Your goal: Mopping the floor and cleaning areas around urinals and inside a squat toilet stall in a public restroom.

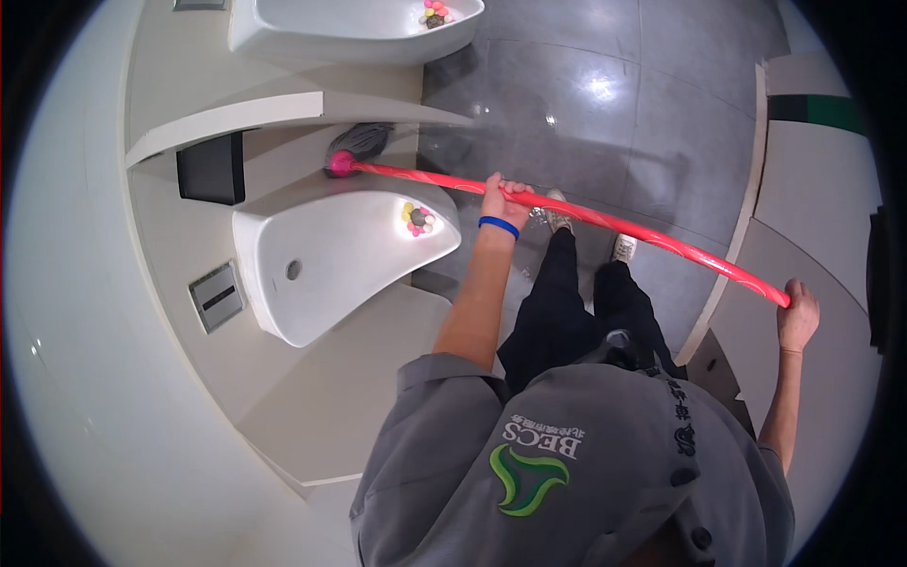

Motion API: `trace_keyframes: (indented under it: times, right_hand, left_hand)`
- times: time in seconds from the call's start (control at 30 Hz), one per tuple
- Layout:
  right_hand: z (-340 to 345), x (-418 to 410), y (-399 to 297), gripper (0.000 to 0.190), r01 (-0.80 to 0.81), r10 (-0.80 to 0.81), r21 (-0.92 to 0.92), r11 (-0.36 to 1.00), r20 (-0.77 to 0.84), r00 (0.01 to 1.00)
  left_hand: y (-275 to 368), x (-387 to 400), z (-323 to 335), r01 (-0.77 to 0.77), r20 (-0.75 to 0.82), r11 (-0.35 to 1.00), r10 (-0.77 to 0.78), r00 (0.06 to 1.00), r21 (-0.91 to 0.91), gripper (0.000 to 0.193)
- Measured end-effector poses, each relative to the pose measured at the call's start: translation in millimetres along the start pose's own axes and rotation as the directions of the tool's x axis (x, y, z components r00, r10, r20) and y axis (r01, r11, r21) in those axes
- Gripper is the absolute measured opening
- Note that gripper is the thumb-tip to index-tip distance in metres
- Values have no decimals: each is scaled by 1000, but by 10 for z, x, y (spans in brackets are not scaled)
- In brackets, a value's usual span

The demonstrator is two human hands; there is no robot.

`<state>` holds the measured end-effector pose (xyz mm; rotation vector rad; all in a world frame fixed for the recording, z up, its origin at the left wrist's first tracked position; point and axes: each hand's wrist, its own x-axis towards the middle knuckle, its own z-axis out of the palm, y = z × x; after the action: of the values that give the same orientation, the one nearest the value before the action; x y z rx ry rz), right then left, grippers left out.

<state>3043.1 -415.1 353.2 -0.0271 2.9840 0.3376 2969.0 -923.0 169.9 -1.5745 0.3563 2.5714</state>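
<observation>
A mop with a glossy red handle stretches across the view from left to right. My left hand, with a blue wristband, grips the handle partway along it. At the far right, my right hand is closed around the handle's end. On the left, the pink socket and grey mop strands are in the gap between a white wall urinal and a partition panel. Whether the strands press on the wall or the floor, I cannot tell. Coloured balls lie in the urinal's basin.
Another urinal with coloured balls is beyond the partition. A black box and a metal flush plate are on the wall. The grey tiled floor looks wet and shiny. Cubicle panels rise along the right side.
</observation>
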Motion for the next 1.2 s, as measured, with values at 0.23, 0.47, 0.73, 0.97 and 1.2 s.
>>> trace_keyframes:
  times: [0.23,0.47,0.73,0.97,1.2]
  right_hand:
    - [-267,-278,112,9,23,-24,6,1000,61,998]
    - [-598,-687,137,9,64,-51,-107,992,120,991]
    - [-884,-826,1128,13,120,-121,-340,933,20,992]
    - [-569,-1061,1747,11,132,-134,-332,934,17,991]
    - [-67,-988,1648,12,230,-248,-158,960,-103,963]
  left_hand:
    - [-358,95,-193,0,-18,1000,0,1000,10,29]
    - [-1051,471,-859,150,-145,988,-153,978,-27,29]
    - [-2171,-146,-981,287,-232,931,-337,913,-224,30]
    - [-2540,-584,-1268,286,-239,900,-372,897,-328,28]
    - [-2175,-1153,-1452,31,-323,947,-139,936,-319,27]
